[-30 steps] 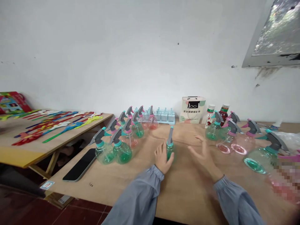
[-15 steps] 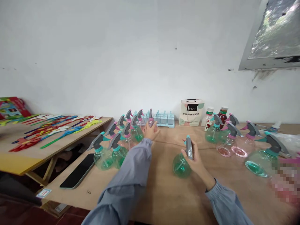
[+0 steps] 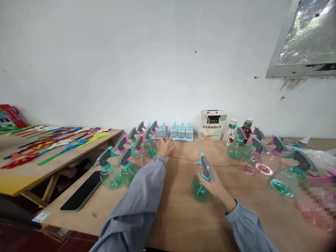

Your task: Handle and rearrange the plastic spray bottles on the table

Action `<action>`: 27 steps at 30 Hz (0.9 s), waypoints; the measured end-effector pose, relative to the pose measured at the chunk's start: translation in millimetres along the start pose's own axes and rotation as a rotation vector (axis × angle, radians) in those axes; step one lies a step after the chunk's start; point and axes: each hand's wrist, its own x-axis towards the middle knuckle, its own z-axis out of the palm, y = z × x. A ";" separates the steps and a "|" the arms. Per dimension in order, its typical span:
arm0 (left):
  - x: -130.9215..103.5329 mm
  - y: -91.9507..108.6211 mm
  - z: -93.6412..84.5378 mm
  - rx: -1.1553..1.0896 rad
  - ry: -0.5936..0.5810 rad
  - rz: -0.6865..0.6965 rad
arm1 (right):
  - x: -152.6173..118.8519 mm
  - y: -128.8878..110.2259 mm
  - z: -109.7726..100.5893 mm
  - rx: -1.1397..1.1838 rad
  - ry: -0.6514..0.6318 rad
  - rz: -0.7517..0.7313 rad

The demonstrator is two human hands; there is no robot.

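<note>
My left hand (image 3: 164, 148) is stretched out toward the back of the table, its fingers closed around a pink spray bottle (image 3: 170, 146) with a grey trigger head. Most of that bottle is hidden behind the hand. Nearer to me, my right hand (image 3: 214, 184) grips a green spray bottle (image 3: 200, 190) around its neck, just below the grey and turquoise head. This bottle stands roughly upright on the table with some green showing inside. A cluster of pink and green spray bottles (image 3: 130, 172) stands to the left of my left arm.
More spray bottles (image 3: 285, 183) stand on the right. Along the wall are light blue popsicle moulds (image 3: 181, 133), a paper bag (image 3: 212, 126) and two capped bottles (image 3: 232, 131). A phone (image 3: 82, 191) lies front left. A second table (image 3: 39, 175) holds colourful hand-shaped sticks.
My left hand has closed around the pink spray bottle, where its fingers were more spread before. My right hand has shifted lower, to the green bottle's neck. The view has turned slightly.
</note>
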 end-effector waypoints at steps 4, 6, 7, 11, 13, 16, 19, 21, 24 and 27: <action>-56.7 -4.8 13.5 -0.113 0.132 0.210 | 7.5 8.6 -8.4 0.123 0.002 0.139; -82.2 -7.9 21.1 -0.141 0.214 0.282 | 12.2 9.0 -10.3 0.209 -0.029 0.197; -93.3 -9.1 24.0 -0.141 0.252 0.299 | 14.4 8.0 -10.7 0.249 -0.047 0.210; -125.0 -10.8 27.9 -0.135 0.338 0.325 | 20.5 -0.5 -8.8 0.398 -0.086 0.249; -132.9 -10.3 26.6 -0.143 0.348 0.337 | 22.5 -4.2 -6.2 0.466 -0.093 0.285; -137.6 -10.3 23.2 -0.147 0.333 0.371 | 26.3 -6.6 -1.3 0.512 -0.125 0.325; -138.9 -12.2 18.6 -0.127 0.312 0.407 | 32.2 -6.6 3.1 0.462 -0.093 0.356; -140.2 -14.0 15.2 -0.106 0.314 0.431 | 37.2 -6.1 5.1 0.395 0.003 0.375; -143.0 -16.0 10.6 -0.076 0.313 0.455 | 46.0 -5.4 6.5 0.351 0.080 0.391; -146.0 -16.0 8.0 -0.076 0.296 0.443 | 54.7 -4.5 6.8 0.346 -0.014 0.388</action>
